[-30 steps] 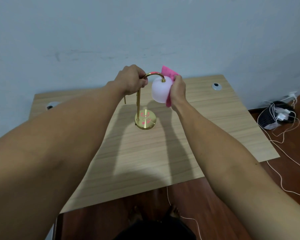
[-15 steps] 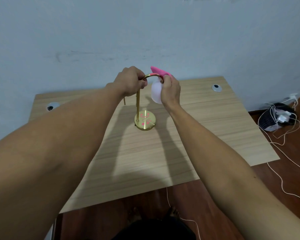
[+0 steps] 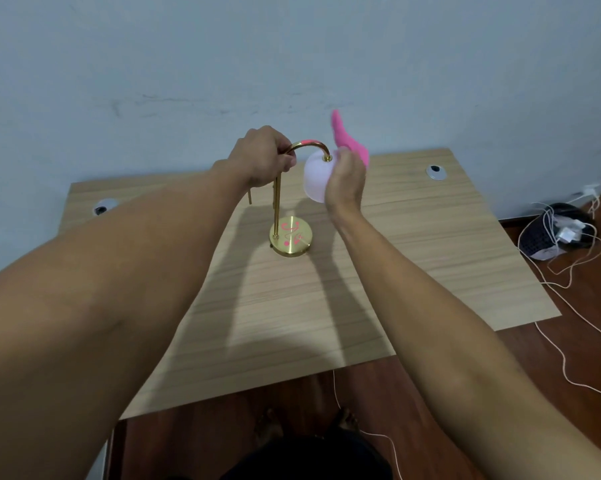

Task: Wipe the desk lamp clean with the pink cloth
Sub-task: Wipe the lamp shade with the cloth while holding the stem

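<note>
A gold desk lamp stands on the wooden desk [image 3: 292, 323], with a round base [image 3: 291, 237], a thin upright stem, an arched neck and a white shade [image 3: 316, 178] hanging from it. My left hand [image 3: 262, 155] grips the top of the stem where the arch begins. My right hand [image 3: 347, 178] presses against the right side of the shade and holds the pink cloth [image 3: 349, 142], which sticks up behind my fingers.
A pale wall rises right behind the desk. Cable grommets sit at the desk's back left [image 3: 101, 207] and back right [image 3: 436, 171]. On the brown floor to the right lies a dark bundle with white chargers and cables [image 3: 555, 233]. A white cord [image 3: 337, 389] runs under the desk's front edge.
My right hand has slid from the top of the shade down its right side, and the cloth now flips upward behind it. My left hand has stayed on the stem.
</note>
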Action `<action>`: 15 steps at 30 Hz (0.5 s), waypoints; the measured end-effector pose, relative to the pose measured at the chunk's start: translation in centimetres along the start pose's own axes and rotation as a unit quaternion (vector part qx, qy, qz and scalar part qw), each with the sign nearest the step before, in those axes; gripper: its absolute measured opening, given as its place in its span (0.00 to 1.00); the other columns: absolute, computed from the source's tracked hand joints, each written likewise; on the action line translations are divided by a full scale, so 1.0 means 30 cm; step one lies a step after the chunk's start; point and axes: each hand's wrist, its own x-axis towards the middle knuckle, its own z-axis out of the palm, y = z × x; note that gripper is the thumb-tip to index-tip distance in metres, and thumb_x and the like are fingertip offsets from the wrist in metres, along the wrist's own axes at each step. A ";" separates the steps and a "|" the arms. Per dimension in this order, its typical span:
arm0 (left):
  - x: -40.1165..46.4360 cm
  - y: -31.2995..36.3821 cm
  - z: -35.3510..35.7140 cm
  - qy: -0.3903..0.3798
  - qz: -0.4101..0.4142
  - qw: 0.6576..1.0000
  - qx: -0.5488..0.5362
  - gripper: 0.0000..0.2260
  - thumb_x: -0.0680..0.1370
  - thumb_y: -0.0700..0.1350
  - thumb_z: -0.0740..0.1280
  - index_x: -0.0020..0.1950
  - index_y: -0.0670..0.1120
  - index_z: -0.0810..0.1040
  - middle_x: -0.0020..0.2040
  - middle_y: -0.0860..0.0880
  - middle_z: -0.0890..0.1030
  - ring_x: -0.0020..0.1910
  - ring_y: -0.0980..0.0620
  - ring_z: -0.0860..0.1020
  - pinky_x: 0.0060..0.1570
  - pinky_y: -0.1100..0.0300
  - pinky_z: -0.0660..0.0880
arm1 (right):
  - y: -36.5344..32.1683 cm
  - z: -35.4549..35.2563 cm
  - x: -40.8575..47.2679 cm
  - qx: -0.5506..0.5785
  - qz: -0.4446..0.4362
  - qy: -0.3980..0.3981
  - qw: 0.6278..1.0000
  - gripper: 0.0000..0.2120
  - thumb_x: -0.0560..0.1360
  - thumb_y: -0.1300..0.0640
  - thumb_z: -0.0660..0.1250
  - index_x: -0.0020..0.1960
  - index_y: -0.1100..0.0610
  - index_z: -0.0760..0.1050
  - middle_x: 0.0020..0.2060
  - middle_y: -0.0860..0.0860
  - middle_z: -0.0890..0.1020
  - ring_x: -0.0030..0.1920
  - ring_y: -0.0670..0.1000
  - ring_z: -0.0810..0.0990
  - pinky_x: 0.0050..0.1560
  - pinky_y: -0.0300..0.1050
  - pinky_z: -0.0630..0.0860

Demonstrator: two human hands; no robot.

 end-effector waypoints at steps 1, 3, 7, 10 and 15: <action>0.000 -0.001 0.000 -0.001 0.000 1.000 0.000 0.05 0.77 0.45 0.70 0.46 0.49 0.86 0.44 0.49 0.86 0.46 0.46 0.84 0.54 0.49 0.81 | 0.005 0.019 -0.017 -0.033 -0.039 -0.019 0.999 0.19 0.81 0.54 0.55 0.64 0.56 0.80 0.59 0.51 0.83 0.65 0.55 0.76 0.69 0.54 0.71; -0.001 0.001 0.001 0.000 0.002 1.000 -0.002 0.05 0.77 0.46 0.70 0.46 0.49 0.86 0.43 0.49 0.86 0.46 0.46 0.84 0.53 0.49 0.81 | 0.029 0.031 -0.027 -0.060 -0.068 -0.021 0.996 0.23 0.80 0.53 0.53 0.72 0.51 0.76 0.71 0.50 0.78 0.74 0.51 0.71 0.77 0.53 0.63; -0.003 0.000 0.002 0.000 0.002 1.000 -0.003 0.05 0.77 0.46 0.70 0.45 0.50 0.86 0.44 0.49 0.86 0.47 0.46 0.84 0.53 0.49 0.81 | 0.078 -0.005 -0.008 0.010 0.052 0.019 0.998 0.24 0.78 0.50 0.54 0.71 0.45 0.76 0.61 0.46 0.80 0.59 0.50 0.79 0.57 0.47 0.78; -0.003 0.000 0.003 -0.002 0.003 1.000 -0.004 0.05 0.78 0.46 0.70 0.45 0.51 0.85 0.44 0.49 0.86 0.46 0.46 0.84 0.53 0.50 0.81 | 0.081 -0.050 0.020 0.091 0.224 0.013 0.970 0.26 0.72 0.43 0.57 0.61 0.57 0.80 0.52 0.58 0.83 0.41 0.59 0.79 0.30 0.40 0.72; 0.001 -0.003 0.002 -0.001 0.006 1.000 -0.002 0.05 0.77 0.46 0.69 0.44 0.51 0.85 0.44 0.49 0.86 0.47 0.46 0.84 0.52 0.50 0.81 | 0.063 -0.012 -0.035 -0.030 -0.020 -0.021 0.999 0.25 0.82 0.52 0.53 0.78 0.51 0.69 0.78 0.52 0.70 0.79 0.54 0.65 0.76 0.53 0.66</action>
